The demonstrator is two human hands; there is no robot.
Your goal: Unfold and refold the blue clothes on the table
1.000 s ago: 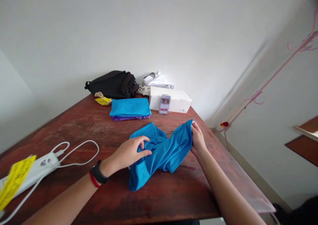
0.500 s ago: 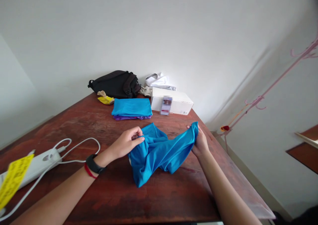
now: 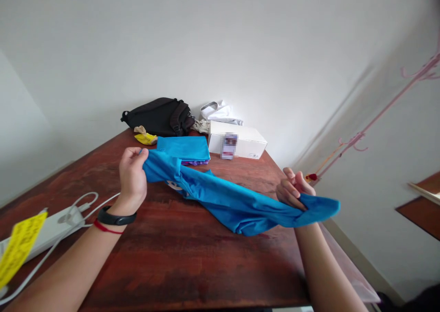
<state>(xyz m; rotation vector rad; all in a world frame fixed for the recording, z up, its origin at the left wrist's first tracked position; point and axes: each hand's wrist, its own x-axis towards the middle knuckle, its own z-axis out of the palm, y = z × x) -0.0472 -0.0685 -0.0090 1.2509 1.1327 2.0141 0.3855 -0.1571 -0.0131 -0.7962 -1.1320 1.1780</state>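
Observation:
A blue shirt is stretched sideways above the table, with part of a white print showing near its left end. My left hand is closed, pinching the left end of the cloth between thumb and fingers. At the other end, my right hand has its fingers curled around the fabric, and a loose flap hangs past it to the right. The lower folds droop towards the tabletop; whether they touch it I cannot tell. Behind my left hand lies a folded blue cloth on top of purple fabric.
At the back of the reddish-brown table are a black bag, a white box, white fabric and a yellow item. A white power strip with cables lies left. A pink coat rack leans at right.
My hands have moved apart, the left one up and leftwards, the right one to the right. The bunched blue shirt is now pulled out lengthwise, and its white print shows more.

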